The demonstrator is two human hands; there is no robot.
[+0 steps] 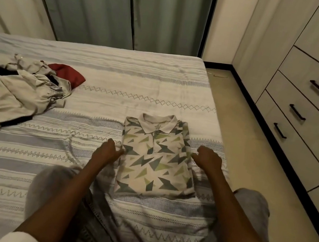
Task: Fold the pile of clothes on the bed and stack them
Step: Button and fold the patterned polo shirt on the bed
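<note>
A folded white polo shirt (155, 158) with green and grey triangle shapes lies flat on the striped bed (119, 76), collar pointing away from me. My left hand (107, 151) touches the shirt's left edge with its fingers at the fold. My right hand (208, 158) sits at the shirt's right edge, fingers bent downward onto the fabric. A loose pile of clothes (17, 95) in beige, black and dark red lies at the left of the bed, well away from both hands.
The bed's right edge drops to a tiled floor (253, 157). A wardrobe with dark-handled drawers (303, 115) stands along the right wall. Grey-green curtains (120, 6) hang behind the bed. My knees in grey trousers rest on the bed's near side.
</note>
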